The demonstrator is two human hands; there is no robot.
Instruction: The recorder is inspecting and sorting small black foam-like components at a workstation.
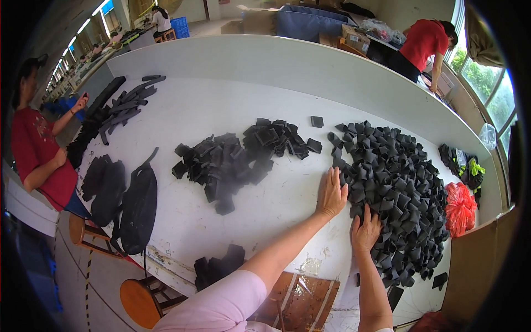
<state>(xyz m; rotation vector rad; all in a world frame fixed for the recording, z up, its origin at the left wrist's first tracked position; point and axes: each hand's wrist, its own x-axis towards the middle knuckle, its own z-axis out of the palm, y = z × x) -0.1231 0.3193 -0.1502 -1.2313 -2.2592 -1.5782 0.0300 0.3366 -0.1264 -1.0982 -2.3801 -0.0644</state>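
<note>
A large heap of folded black fabric pieces (395,193) covers the right side of the white table (287,232). My left hand (333,195) lies at the heap's left edge, fingers stretched out and pointing away from me, touching the outermost pieces. Lower down, my right hand (365,228) rests against the near left edge of the same heap, its fingers apart. Neither hand shows anything in its grip. Left of the heap, mid-table, lies a looser spread of flat black fabric pieces (221,163). One square black piece (316,121) sits alone beyond it.
Black fabric strips (124,108) and a black bag (139,205) lie on the left. A red plastic bag (460,210) stands right of the heap. A raised white partition (265,61) borders the table. Near me are black pieces (220,266) and a brown board (301,301). A person (41,144) stands left.
</note>
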